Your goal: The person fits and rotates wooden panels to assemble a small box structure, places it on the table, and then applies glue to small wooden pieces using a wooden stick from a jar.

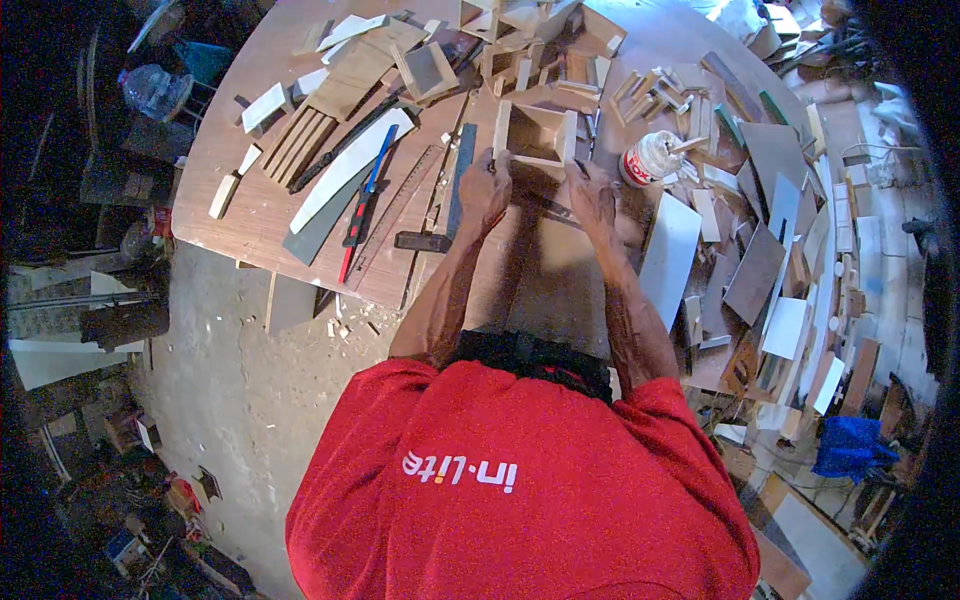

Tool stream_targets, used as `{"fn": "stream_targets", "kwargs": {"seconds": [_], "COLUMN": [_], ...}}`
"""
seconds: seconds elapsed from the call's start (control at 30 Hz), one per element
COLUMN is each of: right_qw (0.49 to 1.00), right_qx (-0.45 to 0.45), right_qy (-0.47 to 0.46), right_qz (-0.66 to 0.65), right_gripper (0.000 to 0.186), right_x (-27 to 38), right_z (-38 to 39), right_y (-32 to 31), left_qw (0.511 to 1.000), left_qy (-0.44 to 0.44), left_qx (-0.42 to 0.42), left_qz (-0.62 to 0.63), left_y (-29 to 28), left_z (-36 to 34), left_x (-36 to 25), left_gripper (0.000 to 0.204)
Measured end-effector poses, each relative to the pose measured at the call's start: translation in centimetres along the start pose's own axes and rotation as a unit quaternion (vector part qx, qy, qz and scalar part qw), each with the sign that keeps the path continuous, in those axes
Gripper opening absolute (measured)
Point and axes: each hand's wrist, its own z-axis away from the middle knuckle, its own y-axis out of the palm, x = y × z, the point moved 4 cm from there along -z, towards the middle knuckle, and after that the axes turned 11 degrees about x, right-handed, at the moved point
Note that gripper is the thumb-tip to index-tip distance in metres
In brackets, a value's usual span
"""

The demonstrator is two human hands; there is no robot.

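A small open wooden box frame [536,133] stands on the workbench [240,205] in front of me. My left hand [484,188] grips its near left corner. My right hand [592,195] grips its near right corner. Both forearms reach up from my red shirt at the bottom of the view. A white glue bottle [648,158] lies just right of the frame, close to my right hand. A long dark ruler [459,178] lies just left of my left hand.
Wood offcuts and small frames [520,50] crowd the far side. A red and blue hand tool [362,205], a white board [350,165] and slats [298,140] lie at left. Flat panels [760,270] pile up at right. The bench's left edge drops to a dusty floor [240,370].
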Motion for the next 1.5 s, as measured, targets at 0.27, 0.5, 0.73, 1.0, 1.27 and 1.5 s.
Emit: {"fn": "stream_targets", "kwargs": {"seconds": [0.27,0.5,0.73,1.0,1.27,1.5], "right_qw": [0.984,0.998,0.99,0.949,0.923,0.974], "right_qx": [0.01,0.04,-0.064,0.157,0.197,0.178], "right_qy": [0.143,0.044,-0.045,0.161,0.191,0.011], "right_qz": [-0.108,0.007,-0.116,-0.221,-0.27,-0.139], "right_gripper": [0.042,0.034,0.045,0.045,0.062,0.068], "right_x": [0.6,1.5,-1.3,-0.2,-0.7,-3.7], "right_z": [-1.0,-0.7,-1.3,-1.6,-1.7,-1.7], "right_y": [0.1,0.0,1.0,1.2,1.3,3.1], "left_qw": [1.0,0.999,0.997,0.994,0.993,0.991], "left_qy": [-0.003,0.029,0.077,0.039,0.064,0.061], "left_qx": [-0.018,-0.02,-0.017,0.024,0.016,0.042], "left_qz": [-0.013,0.005,0.006,0.099,0.102,0.112], "left_y": [-0.2,-0.1,0.1,-0.8,-0.8,0.0], "left_z": [-0.1,0.0,-0.7,-0.5,-0.9,-1.2], "left_x": [0.4,0.3,1.4,2.2,2.8,2.2], "left_gripper": [0.039,0.037,0.038,0.042,0.042,0.042]}}
